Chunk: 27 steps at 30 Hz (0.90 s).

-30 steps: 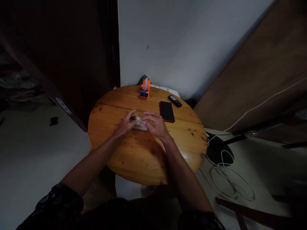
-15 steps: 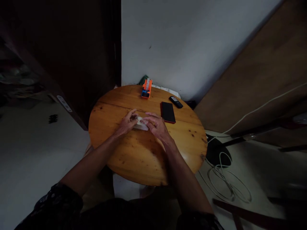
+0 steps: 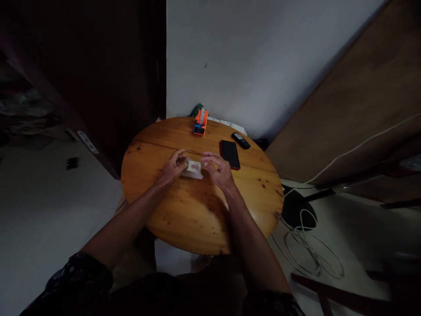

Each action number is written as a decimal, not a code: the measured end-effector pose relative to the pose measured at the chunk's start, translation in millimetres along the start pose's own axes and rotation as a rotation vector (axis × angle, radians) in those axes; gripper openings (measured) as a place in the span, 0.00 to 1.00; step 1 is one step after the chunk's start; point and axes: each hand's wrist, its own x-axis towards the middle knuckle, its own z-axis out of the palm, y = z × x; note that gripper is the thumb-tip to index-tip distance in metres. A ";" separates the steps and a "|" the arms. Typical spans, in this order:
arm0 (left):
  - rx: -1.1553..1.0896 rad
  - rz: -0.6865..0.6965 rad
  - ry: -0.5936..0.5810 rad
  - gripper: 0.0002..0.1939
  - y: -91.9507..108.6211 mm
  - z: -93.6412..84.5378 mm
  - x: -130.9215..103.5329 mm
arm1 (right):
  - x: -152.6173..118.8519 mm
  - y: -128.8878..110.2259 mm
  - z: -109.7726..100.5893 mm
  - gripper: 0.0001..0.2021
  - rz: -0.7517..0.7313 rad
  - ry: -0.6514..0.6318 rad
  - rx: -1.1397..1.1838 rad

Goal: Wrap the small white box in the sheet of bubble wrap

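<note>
A small whitish packet (image 3: 193,168) with a reddish mark on top lies on the wooden table in front of me. It looks wrapped in something clear; its exact kind I cannot make out. My left hand (image 3: 173,168) grips the packet's left end between thumb and fingers, covering that end. Just off the packet's right end, my right hand (image 3: 219,170) is open, its thumb and fingers apart with nothing in them. Beyond it, to the right, lies a dark phone-like slab with a red edge (image 3: 230,154).
An orange and blue tape dispenser (image 3: 200,122) stands at the back of the round table (image 3: 187,219). A black handset (image 3: 240,140) lies near the back right edge, by the wall (image 3: 256,57). Coiled pale cable (image 3: 304,245) lies on the floor at right.
My right hand has let go of the packet and moved slightly right, uncovering the reddish mark on top. My left hand keeps its hold, nearly unmoved.
</note>
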 end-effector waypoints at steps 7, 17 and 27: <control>0.063 0.042 0.009 0.24 5.4 -2.0 -4.4 | -1.1 0.3 0.7 0.08 0.041 -0.021 -0.017; 0.222 0.156 -0.022 0.16 16.3 -0.8 -10.0 | -1.6 8.5 7.2 0.13 0.099 -0.028 -0.062; 0.335 0.118 0.105 0.10 13.6 5.8 -11.1 | 12.9 31.4 7.8 0.18 0.450 0.008 -0.109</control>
